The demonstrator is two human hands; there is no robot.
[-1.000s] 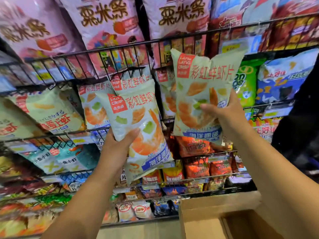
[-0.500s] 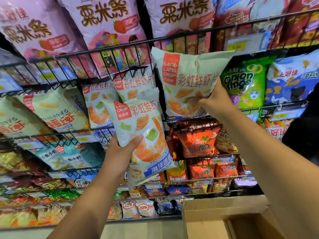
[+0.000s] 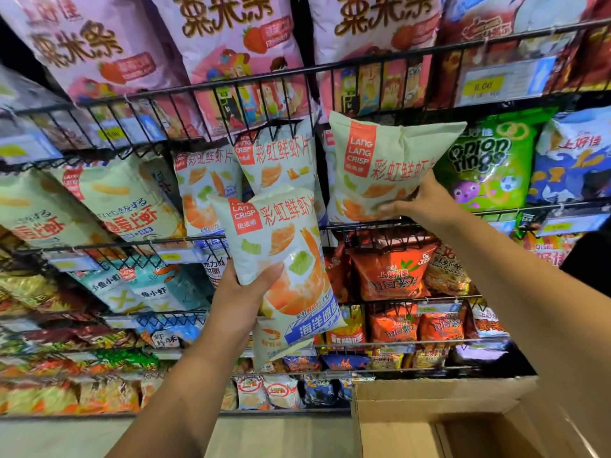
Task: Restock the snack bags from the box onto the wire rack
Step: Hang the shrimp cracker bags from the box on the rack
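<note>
My left hand (image 3: 243,294) grips a pale shrimp-crisp bag (image 3: 281,256) by its left edge, thumb across the front, in the air before the wire rack (image 3: 363,228). My right hand (image 3: 420,200) holds a second pale shrimp-crisp bag (image 3: 380,160) by its lower right corner; the bag's bottom sits in the middle shelf's basket, tilted, between more shrimp-crisp bags (image 3: 274,157) and a green onion-rings bag (image 3: 486,163). The open cardboard box (image 3: 429,418) stands at the lower right; its inside is dark.
Pink corn-stick bags (image 3: 231,51) fill the top shelf. Orange snack bags (image 3: 390,272) sit on the shelf under my right hand. Lower shelves hold several small packs. A dark sleeve of another person (image 3: 588,252) shows at the right edge.
My right hand has carried its bag up and to the left into the middle shelf basket. My left hand has kept its bag at about the same place in front of the rack.
</note>
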